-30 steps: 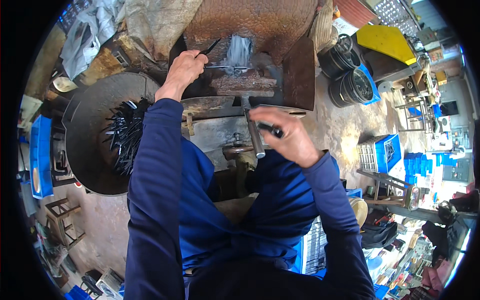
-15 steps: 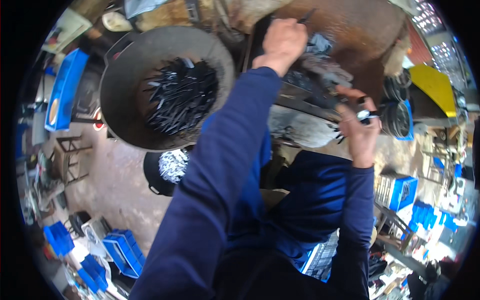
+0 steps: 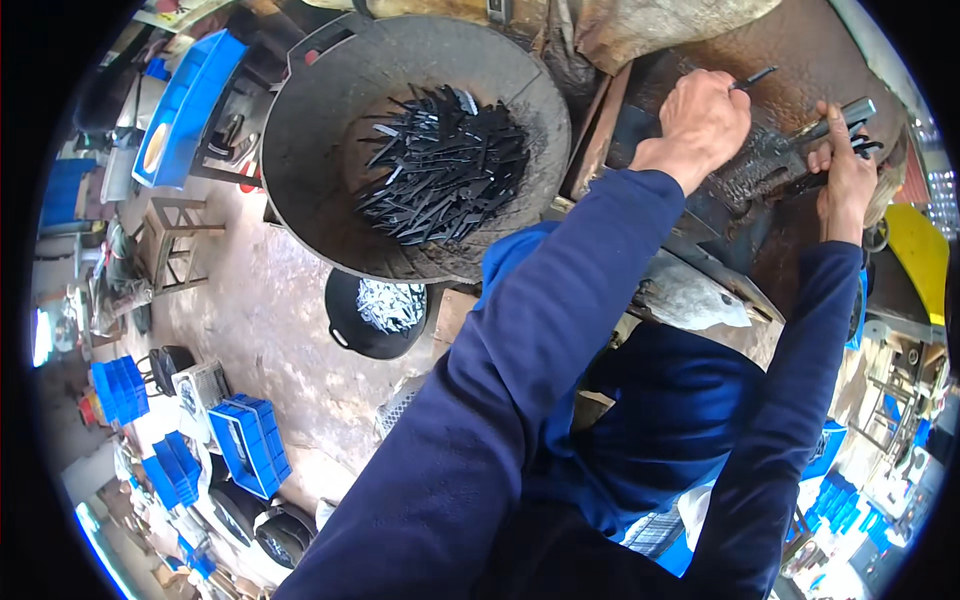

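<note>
- Long navy sleeves [image 3: 470,340] are worn, loosely creased.
- Left hand [image 3: 703,115] and right hand [image 3: 848,182] are bared beyond the cuffs [image 3: 648,190].
- Blue trousers [image 3: 665,415] are worn, softly folded, darker in shade.

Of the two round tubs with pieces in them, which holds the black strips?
The larger tub, nearer the left hand, holds the heap of black strips; the smaller black tub has silvery-white pieces instead.
</note>
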The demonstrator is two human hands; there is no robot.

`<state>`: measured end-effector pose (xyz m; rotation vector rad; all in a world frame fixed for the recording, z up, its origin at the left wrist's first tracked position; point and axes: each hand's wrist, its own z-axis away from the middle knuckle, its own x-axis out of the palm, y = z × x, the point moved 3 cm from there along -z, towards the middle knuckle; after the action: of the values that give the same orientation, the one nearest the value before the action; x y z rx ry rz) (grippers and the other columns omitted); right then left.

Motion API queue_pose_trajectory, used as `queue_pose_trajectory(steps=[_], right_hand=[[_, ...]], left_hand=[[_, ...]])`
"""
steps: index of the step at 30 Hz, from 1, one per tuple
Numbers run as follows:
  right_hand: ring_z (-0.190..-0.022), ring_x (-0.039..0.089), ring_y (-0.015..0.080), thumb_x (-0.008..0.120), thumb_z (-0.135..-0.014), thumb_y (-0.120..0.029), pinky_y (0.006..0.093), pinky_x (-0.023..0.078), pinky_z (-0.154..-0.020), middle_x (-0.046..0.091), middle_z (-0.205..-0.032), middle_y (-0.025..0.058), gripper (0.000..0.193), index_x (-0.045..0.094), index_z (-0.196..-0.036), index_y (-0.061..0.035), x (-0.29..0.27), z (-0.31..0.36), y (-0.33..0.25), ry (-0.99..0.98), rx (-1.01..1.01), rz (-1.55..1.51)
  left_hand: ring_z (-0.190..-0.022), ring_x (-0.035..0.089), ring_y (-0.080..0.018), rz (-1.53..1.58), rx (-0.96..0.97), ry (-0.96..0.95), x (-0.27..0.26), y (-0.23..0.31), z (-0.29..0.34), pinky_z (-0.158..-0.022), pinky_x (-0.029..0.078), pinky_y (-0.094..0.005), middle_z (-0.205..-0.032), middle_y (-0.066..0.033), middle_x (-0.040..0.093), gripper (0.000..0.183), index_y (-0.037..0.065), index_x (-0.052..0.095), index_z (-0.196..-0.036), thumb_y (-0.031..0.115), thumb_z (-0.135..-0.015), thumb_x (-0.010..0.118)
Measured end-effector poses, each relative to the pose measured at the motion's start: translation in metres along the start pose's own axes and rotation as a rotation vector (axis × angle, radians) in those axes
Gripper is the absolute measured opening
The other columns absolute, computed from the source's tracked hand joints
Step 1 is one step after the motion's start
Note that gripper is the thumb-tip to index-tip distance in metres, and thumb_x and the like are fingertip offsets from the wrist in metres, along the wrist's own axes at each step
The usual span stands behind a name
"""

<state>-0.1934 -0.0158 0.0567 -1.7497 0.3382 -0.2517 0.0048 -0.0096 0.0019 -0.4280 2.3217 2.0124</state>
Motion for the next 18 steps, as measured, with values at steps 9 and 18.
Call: queue_pose_trajectory(steps=[9,18], right_hand=[[-0.048,0.039,0.0053,0.067,-0.09,-0.014,0.0237,0.036,-0.045,0.069,-0.095,0.0087,0.023,0.061,-0.105,0.0014,0.0,-0.019,0.012,0.012,-0.028,0.019],[-0.047,0.037,0.0053,0.067,-0.091,-0.018,0.0234,0.034,-0.046,0.051,-0.062,-0.0018,0.023,0.066,-0.101,0.0024,-0.002,-0.024,0.019,-0.01,-0.026,0.03]], left_hand=[[-0.093,0.063,-0.0409,0.007,-0.006,-0.109,-0.001,0.009,0.006,-0.085,0.05,-0.045,-0.094,-0.0239,0.067,0.027,0.001,0.069,-0.096,0.023,-0.083,0.059],[-0.087,0.064,-0.0396,0.002,0.302,-0.295,-0.031,0.026,0.0,-0.078,0.051,-0.0476,-0.089,-0.0225,0.067,0.027,0.004,0.068,-0.087,0.024,-0.087,0.051]])
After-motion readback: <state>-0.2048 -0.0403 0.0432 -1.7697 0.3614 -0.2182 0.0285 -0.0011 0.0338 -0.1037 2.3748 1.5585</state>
